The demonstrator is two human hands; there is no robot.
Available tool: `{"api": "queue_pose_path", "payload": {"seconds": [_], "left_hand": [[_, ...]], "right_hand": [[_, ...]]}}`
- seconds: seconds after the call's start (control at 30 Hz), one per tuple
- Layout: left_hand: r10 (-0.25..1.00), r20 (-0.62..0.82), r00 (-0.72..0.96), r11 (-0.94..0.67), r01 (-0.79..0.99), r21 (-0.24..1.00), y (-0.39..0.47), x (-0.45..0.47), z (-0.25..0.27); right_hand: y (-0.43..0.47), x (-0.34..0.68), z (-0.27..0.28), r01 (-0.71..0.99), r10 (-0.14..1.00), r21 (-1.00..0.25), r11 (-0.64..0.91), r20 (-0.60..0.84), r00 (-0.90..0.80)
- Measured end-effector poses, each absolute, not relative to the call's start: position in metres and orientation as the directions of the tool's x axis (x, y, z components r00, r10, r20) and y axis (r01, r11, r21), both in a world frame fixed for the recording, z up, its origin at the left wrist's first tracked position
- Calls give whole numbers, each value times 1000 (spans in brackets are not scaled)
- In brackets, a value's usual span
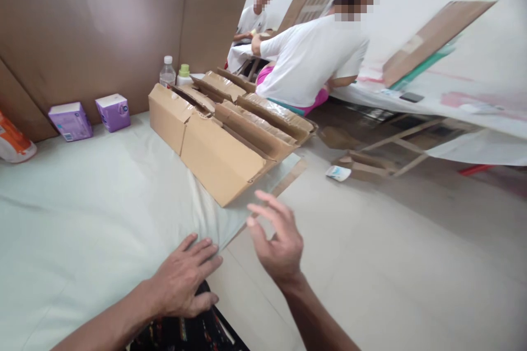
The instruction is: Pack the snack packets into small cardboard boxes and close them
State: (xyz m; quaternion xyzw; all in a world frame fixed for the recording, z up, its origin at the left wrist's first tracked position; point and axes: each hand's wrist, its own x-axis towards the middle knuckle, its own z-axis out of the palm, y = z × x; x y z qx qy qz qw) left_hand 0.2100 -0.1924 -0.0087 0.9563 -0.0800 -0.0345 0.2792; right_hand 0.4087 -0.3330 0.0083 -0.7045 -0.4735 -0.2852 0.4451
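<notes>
My left hand (185,274) lies flat near the front edge of the cloth-covered table (102,208), fingers spread and nothing in it. Off the table's edge, over the floor, my right hand (276,241) is raised with its fingers apart and slightly bent, also holding nothing. Beyond both hands stands an open cardboard box with dividers (222,148), its near corner close to the table's edge. Neither hand touches it. What its compartments hold is hidden from this angle.
Two purple tissue packs (113,113), a clear bottle (167,72), a green-capped bottle (184,75) and an orange-white container (14,140) stand before a cardboard panel (102,38). Two people in white shirts sit beyond. A small carton (366,164) lies on the floor (391,263).
</notes>
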Motion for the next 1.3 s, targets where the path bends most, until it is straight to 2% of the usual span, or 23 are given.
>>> {"api": "queue_pose_path", "payload": {"seconds": [0.13,0.3,0.47,0.6,0.67,0.87,1.0,1.1,1.2,1.3], "left_hand": [[-142,-34,989,-786,-91,612,-189,212,-6],[-100,5,995,-731,-77,678,-186,210,-12],[161,116,980,-636,13,772,-174,204,-20],[364,252,896,-617,30,786,-154,202,-17],[422,323,847,-625,13,781,-144,203,-10],[434,386,814,-659,-6,752,-111,188,23],[496,385,778,-651,40,758,-93,148,41],[542,369,755,-625,69,777,-84,117,51],[511,268,817,-563,82,822,-80,102,55],[450,131,884,-457,102,883,-81,105,55]], "right_hand": [[-308,451,36,922,322,-283,-264,875,360],[-274,469,34,906,341,-344,-246,845,413],[-271,451,38,916,380,-390,-90,837,393],[-288,439,53,888,448,-459,36,802,396],[-298,434,59,866,495,-488,111,783,378],[-314,425,61,683,631,-584,438,741,229],[-311,421,60,556,665,-620,554,731,152],[-308,417,67,417,695,-640,645,718,27],[-306,412,74,306,724,-670,676,683,-102],[-304,409,77,280,737,-687,671,661,-143]]}}
